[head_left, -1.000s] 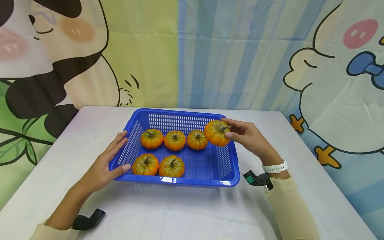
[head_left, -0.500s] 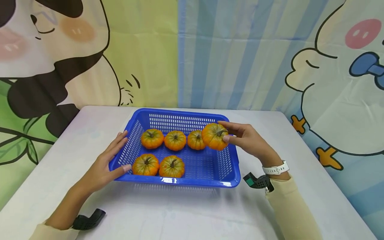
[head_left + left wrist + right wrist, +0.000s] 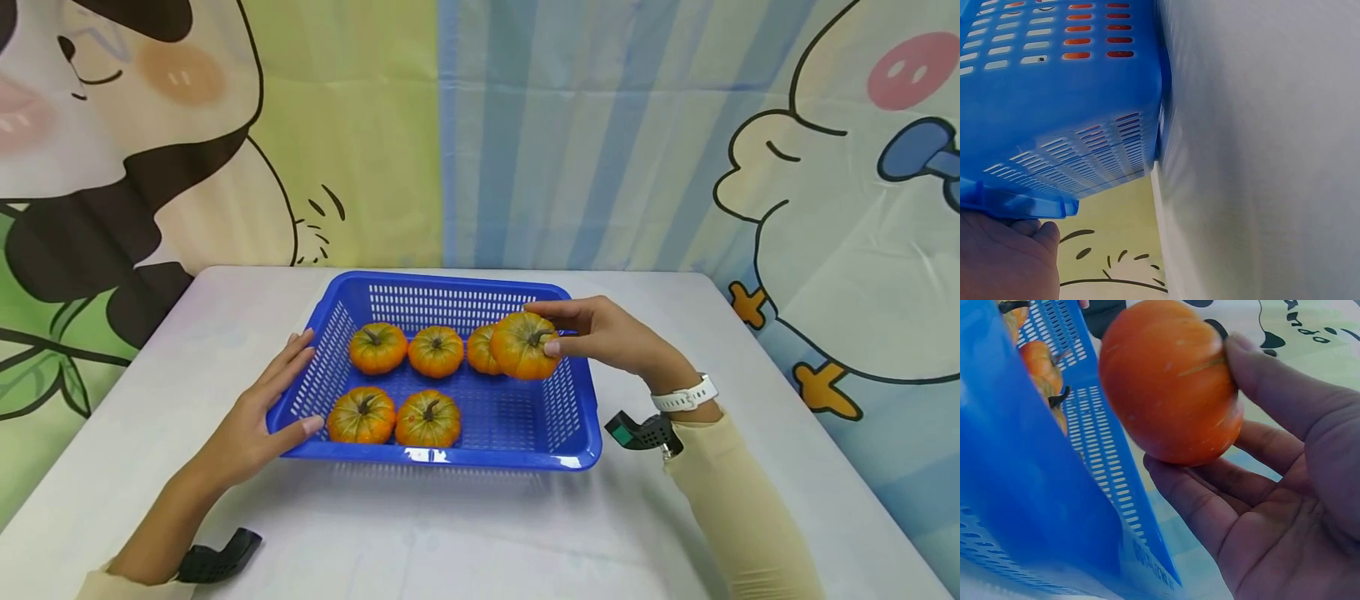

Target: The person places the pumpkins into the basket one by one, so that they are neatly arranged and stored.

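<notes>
In the head view my right hand (image 3: 607, 333) pinches a small orange pumpkin (image 3: 517, 348) between thumb and fingers, above the right part of a blue plastic basket (image 3: 480, 454). The right wrist view shows the held pumpkin (image 3: 1169, 381) between thumb and fingertips, beside the basket wall. Several like it sit inside: a back row with one pumpkin (image 3: 437, 352) in its middle, and a front pair with a pumpkin (image 3: 428, 419) on its right. The held one partly hides the back row's rightmost pumpkin (image 3: 482, 350). My left hand (image 3: 258, 417) rests with extended fingers against the basket's left rim, thumb over its front corner.
The basket stands on a white table (image 3: 450, 533). Behind the table hangs a cartoon-printed curtain (image 3: 570, 150). A white wristband (image 3: 686, 396) and a dark strapped-on device (image 3: 645, 433) are on the right wrist; another dark device (image 3: 217, 558) is at the left wrist.
My right hand has moved the held pumpkin left and slightly down, over the basket, so that it now overlaps the back row's rightmost pumpkin. The left hand stays at the rim.
</notes>
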### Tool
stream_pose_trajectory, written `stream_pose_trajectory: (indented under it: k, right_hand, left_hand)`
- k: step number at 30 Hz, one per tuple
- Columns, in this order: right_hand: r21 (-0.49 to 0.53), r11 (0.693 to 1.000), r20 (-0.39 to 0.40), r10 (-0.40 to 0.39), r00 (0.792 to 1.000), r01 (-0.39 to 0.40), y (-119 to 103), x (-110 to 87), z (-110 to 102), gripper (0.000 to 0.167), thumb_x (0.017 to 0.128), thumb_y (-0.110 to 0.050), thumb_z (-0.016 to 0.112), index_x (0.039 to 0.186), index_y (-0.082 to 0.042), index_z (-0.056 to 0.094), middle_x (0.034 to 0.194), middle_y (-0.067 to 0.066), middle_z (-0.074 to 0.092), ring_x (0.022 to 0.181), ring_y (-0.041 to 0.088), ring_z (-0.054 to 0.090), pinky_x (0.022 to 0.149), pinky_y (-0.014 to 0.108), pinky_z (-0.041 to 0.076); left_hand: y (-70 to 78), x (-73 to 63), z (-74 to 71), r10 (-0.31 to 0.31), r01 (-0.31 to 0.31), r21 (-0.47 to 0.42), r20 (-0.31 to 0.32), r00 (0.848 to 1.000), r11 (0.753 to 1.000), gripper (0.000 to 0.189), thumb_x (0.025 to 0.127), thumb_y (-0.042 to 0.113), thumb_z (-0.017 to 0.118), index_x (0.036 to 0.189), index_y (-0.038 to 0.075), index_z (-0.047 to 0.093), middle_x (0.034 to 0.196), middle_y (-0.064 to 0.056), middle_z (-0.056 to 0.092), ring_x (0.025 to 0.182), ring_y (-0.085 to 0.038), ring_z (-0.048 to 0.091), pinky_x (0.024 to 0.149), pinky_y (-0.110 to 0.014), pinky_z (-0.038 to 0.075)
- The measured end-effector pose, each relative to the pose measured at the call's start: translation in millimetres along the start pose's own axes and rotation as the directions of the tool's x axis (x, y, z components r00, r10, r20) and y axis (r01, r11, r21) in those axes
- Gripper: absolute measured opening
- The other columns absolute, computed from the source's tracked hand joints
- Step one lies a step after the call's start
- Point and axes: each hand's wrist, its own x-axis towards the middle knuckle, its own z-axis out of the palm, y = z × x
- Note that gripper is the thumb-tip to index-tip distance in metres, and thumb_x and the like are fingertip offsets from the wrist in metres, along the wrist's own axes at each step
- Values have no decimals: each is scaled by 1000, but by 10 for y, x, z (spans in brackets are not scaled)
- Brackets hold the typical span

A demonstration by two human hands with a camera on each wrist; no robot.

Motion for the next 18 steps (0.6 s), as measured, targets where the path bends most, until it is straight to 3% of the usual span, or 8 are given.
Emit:
stream_pose_trajectory:
  k: [4, 7, 9, 11, 13, 15, 18]
  right_hand:
    - [-47, 999, 74, 17, 997, -14, -14, 66, 4, 53, 90, -17, 72, 139, -8, 54, 133, 10, 59, 115, 23, 60, 92, 34, 51]
    - [-63, 998, 139, 24, 990, -15, -27, 101, 13, 54, 90, -18, 71, 140, -7, 53, 133, 9, 59, 116, 23, 59, 93, 34, 51]
    - [-61, 998, 188, 23, 982, -12, -35, 119, 19, 54, 91, -17, 70, 141, -6, 52, 133, 9, 58, 118, 23, 58, 95, 35, 50]
    - [-72, 997, 233, 19, 972, -3, -37, 132, 21, 55, 92, -17, 69, 142, -5, 50, 134, 9, 58, 120, 22, 56, 97, 35, 48]
    - [-86, 996, 276, 7, 961, 17, -32, 147, 22, 55, 92, -16, 68, 142, -3, 50, 134, 9, 58, 121, 22, 55, 98, 35, 47]
    - [-105, 994, 309, -1, 951, 35, -37, 163, 28, 54, 92, -16, 68, 142, -4, 50, 133, 8, 58, 122, 21, 55, 99, 34, 46]
    - [-125, 991, 338, -11, 941, 56, -50, 192, 50, 54, 92, -17, 68, 141, -3, 50, 132, 8, 59, 120, 21, 56, 99, 34, 47]
  left_hand:
    - [3, -14, 4, 15, -15, -8, -7, 1000, 1000, 84, 80, 13, 72, 154, 13, 30, 161, 4, 17, 148, -16, 7, 101, -9, 21]
    - [2, -13, 1, 19, -19, -11, -10, 1000, 1000, 84, 80, 12, 72, 153, 12, 31, 161, 3, 17, 147, -16, 8, 101, -9, 21]
    - [1, -14, 4, 14, -14, -16, -9, 1000, 1000, 84, 80, 12, 72, 153, 12, 31, 161, 4, 17, 147, -16, 7, 109, -19, 24]
    - [-1, -14, 9, 9, -9, -24, -6, 1000, 1000, 84, 80, 12, 71, 153, 13, 31, 161, 4, 17, 147, -16, 7, 113, -39, 26]
    - [2, -13, 15, 3, -3, -26, -5, 1000, 1000, 83, 81, 13, 71, 153, 13, 31, 161, 5, 17, 147, -16, 7, 108, -58, 27]
    - [4, -11, 13, 1, -1, -19, -5, 1000, 1000, 83, 81, 14, 71, 154, 12, 30, 161, 5, 17, 147, -15, 7, 100, -67, 27]
    - [10, -12, 2, 4, -4, 0, -7, 1000, 1000, 83, 81, 14, 71, 154, 12, 30, 161, 5, 17, 147, -15, 7, 108, -43, 33]
